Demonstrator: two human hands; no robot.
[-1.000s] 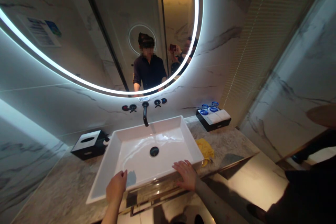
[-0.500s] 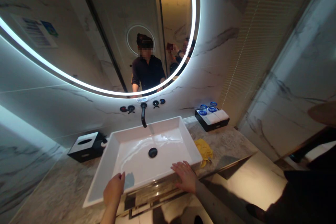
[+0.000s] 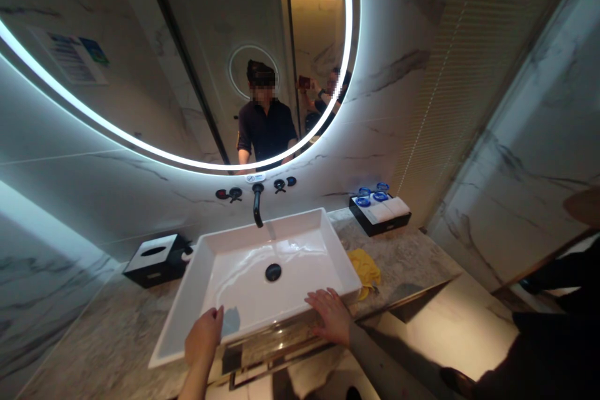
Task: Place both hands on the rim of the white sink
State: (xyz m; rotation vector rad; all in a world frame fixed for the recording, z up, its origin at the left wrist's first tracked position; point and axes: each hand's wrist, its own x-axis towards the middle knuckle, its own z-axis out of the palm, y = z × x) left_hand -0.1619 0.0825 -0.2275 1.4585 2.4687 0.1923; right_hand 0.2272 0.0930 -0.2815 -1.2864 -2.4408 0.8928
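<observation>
In the head view, we have the white sink [image 3: 300, 272] on the counter [image 3: 112, 325], our hands at its near rim: the left hand [image 3: 204, 332] curls its fingers, and we can't tell whether it pinches anything; the right hand [image 3: 331, 317] is spread, fingers apart! Black faucet [image 3: 257, 206] at the far side, yellow cloth [image 3: 364, 266] just right, tissue box [image 3: 157, 255] left, black tray [image 3: 385, 225] far right.

1. A white, rectangular sink [image 3: 262, 292], glossy and broad-rimmed, sits upright across the lower centre of the frame, its front edge climbing from lower left toward the right.
2. A round, black drain [image 3: 273, 272] punctuates the pale basin floor at lower centre, where light gleams across the smooth surface.
</observation>
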